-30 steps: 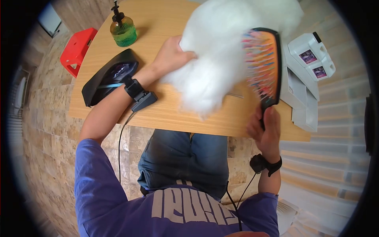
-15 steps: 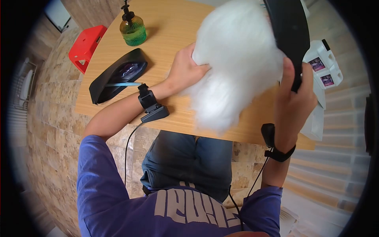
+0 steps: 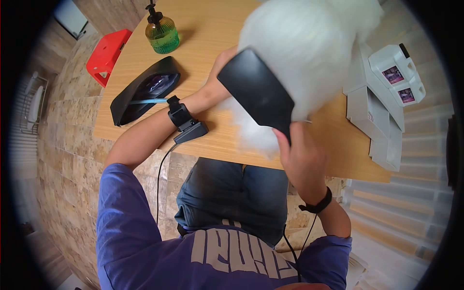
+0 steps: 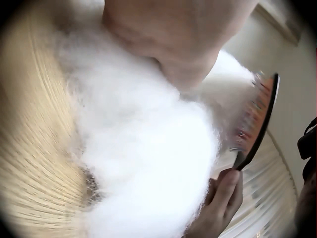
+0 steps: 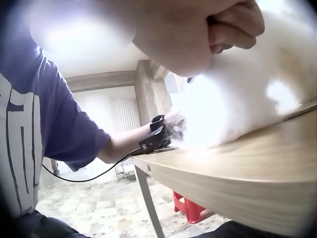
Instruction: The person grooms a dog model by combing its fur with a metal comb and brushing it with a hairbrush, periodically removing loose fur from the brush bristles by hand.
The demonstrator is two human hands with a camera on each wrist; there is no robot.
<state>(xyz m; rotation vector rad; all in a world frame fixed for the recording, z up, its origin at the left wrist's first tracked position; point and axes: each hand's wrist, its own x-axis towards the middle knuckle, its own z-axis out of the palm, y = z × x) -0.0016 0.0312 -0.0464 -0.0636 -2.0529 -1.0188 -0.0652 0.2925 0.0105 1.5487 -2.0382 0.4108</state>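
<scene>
A large mass of white, long-piled fluff [image 3: 299, 43] lies over the table, its lower tuft hanging toward the front edge. My left hand [image 3: 223, 60] grips its left side, the fingers mostly hidden by the brush in the head view; in the left wrist view, knuckles press into the pile. My right hand [image 3: 304, 157] holds the handle of a paddle hairbrush [image 3: 256, 87], its black back turned up to the head camera. Orange pad and coloured bristles of the brush [image 4: 255, 116] show in the left wrist view, facing the fluff.
On the table's left lie an open black pouch [image 3: 145, 89] with a light blue stick and a green pump bottle [image 3: 163, 35]. White stepped boxes [image 3: 369, 113] and a white jug [image 3: 397, 75] stand at the right. A red stool [image 3: 107, 55] is beyond the table.
The brush has gone from the right of the fluff, up to the upper right, then left and down across it. The left hand keeps its grip, having shifted slightly right.
</scene>
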